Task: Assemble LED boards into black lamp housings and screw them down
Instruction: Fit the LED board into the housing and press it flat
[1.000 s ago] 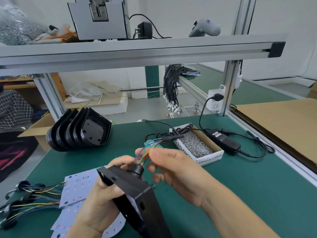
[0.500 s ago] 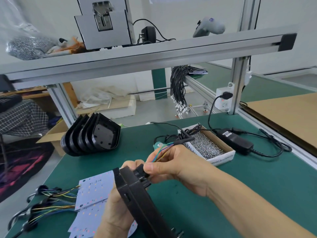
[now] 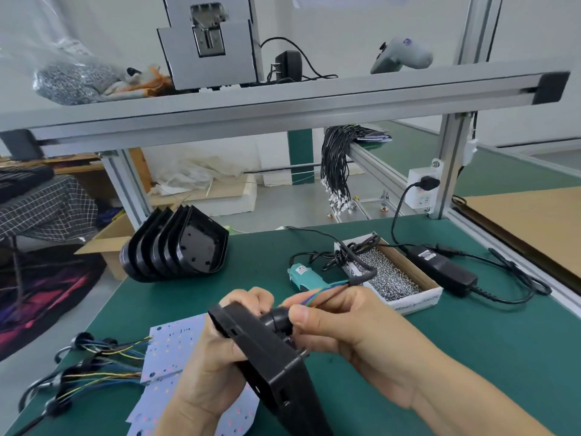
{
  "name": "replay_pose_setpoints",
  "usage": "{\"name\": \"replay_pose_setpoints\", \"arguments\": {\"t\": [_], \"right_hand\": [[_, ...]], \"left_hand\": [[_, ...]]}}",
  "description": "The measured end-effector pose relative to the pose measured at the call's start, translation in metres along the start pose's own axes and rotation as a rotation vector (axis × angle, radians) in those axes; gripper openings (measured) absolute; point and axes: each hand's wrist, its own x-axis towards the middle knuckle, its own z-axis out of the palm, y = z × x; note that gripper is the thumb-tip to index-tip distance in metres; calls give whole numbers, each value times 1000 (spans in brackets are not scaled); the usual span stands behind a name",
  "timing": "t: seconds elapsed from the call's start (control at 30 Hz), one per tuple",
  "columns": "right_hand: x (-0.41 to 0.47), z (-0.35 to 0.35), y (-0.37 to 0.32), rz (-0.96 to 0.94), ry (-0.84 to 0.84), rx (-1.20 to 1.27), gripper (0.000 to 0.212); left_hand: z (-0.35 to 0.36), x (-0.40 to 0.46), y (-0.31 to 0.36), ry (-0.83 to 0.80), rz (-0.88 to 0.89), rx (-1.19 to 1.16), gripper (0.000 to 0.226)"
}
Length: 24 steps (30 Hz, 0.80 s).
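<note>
Two hands are being used above the near middle of the green desk [image 3: 408,357]. One black lamp housing [image 3: 267,357] is being gripped on edge by the left hand [image 3: 213,357], whose fingers are being curled over its upper rim. The round black neck [image 3: 279,319] on the back of the housing is being pinched between thumb and fingers of the right hand [image 3: 355,325], and a bundle of coloured wires [image 3: 327,289] is being led out past those fingers toward the desk's far side. White LED boards [image 3: 169,350] with wire leads [image 3: 94,363] are being kept flat at the near left edge, partly under the left hand. Further lamp housings are being stored as a nested stack [image 3: 176,247] near the far left edge. An open box of screws [image 3: 390,278] is being kept right of centre, with a teal electric screwdriver [image 3: 301,275] just beside it on the left and a black power adapter [image 3: 440,269] toward the right edge.
</note>
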Motion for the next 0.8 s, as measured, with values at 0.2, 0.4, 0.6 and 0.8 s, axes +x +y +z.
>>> {"name": "replay_pose_setpoints", "arguments": {"t": [0.2,0.4,0.6,0.8], "right_hand": [[-6,-3,0,-25,18,12,21],[-12,-6,2,-47,13,-34,18],[-15,-5,6,-74,45,-120,21],[-16,-1,8,-65,59,-79,26]], "left_hand": [[-3,4,9,-143,17,142,33],[-3,8,22,-245,43,310,31],[4,7,29,-374,49,267,23],[7,1,25,-199,58,343,34]]}}
